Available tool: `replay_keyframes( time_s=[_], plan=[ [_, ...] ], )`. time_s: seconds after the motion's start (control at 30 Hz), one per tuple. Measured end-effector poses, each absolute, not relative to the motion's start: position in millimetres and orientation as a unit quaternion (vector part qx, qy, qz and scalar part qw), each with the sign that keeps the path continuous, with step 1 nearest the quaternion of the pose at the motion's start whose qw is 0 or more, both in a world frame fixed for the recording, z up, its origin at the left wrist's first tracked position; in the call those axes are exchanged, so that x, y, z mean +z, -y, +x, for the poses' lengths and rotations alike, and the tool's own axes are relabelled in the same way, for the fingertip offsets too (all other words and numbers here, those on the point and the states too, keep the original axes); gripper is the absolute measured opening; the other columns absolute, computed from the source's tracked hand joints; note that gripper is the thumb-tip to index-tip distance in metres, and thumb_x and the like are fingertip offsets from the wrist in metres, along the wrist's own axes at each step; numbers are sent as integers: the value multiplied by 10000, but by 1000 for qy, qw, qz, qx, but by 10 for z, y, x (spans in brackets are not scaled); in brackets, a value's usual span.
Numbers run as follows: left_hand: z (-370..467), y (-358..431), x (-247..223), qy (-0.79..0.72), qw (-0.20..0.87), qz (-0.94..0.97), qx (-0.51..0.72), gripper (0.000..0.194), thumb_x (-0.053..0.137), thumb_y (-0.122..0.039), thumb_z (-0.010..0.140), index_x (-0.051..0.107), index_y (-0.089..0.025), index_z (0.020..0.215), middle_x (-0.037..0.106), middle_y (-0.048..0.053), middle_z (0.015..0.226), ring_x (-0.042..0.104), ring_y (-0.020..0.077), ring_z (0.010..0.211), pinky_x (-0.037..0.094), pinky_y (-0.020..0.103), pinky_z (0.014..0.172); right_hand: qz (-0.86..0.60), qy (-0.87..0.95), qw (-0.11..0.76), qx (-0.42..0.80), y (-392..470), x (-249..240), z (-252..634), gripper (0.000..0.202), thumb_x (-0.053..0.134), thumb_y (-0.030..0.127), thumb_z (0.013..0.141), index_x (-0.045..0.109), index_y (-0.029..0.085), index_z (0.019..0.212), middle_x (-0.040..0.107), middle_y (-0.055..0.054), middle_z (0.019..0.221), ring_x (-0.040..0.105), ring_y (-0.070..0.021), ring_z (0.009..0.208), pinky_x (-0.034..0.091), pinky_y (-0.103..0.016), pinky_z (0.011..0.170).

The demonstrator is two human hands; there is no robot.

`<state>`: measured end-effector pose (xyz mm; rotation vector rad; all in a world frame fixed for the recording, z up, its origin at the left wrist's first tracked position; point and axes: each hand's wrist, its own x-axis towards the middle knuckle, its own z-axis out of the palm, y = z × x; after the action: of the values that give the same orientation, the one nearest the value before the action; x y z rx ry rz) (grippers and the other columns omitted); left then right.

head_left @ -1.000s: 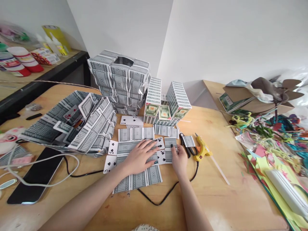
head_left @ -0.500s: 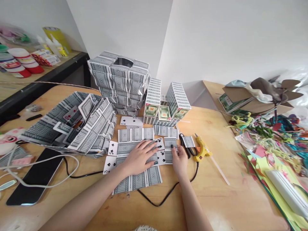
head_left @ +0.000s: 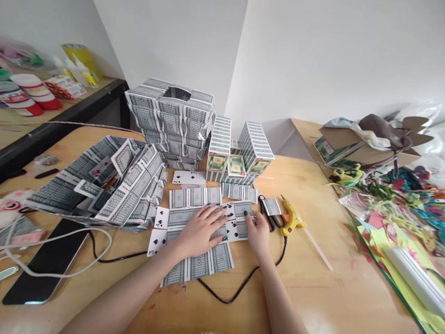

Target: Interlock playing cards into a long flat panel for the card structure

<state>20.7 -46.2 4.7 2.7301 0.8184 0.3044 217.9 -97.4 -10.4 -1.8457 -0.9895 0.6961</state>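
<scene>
My left hand [head_left: 203, 230] lies flat, fingers stretched out, on a panel of joined playing cards [head_left: 181, 215] with grey patterned backs. Face-up spade cards stick out along the panel's left and right sides. At the right side, my right hand [head_left: 257, 233] pinches a short strip of playing cards [head_left: 242, 208], thumb on top; the strip overlaps the spade cards. The fingertips underneath are partly hidden. Just right of this hand are black-handled scissors [head_left: 261, 201] with a card [head_left: 271, 207] across them, and a yellow glue gun [head_left: 292, 218].
Behind the panel stand a bag-shaped card structure [head_left: 174, 123] and stacked card boxes [head_left: 219, 139]. An open card container [head_left: 118, 199] sits left, near a phone [head_left: 48, 262]. The glue gun's black cord [head_left: 239, 292] loops in front. Colourful craft scraps [head_left: 389, 195] cover the right side.
My right hand has shifted the short card strip slightly left, further over the spade cards. My left hand stays pressed flat on the panel. The whole view has moved slightly.
</scene>
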Motion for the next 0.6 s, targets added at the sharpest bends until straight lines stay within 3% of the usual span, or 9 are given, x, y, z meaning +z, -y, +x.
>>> replay_keyframes(
  time_s=[0.6],
  plan=[
    [201,458,66,-277,154,940,128,472,420,-429,866,357,-323,1322,331,-10,1419,242,251,1315,228,478,1058,-772,453,376,241,891,-92,2213,257,418,414,797,522,180,788,610,-39,727,547,-175,653,397,-265,608]
  ],
)
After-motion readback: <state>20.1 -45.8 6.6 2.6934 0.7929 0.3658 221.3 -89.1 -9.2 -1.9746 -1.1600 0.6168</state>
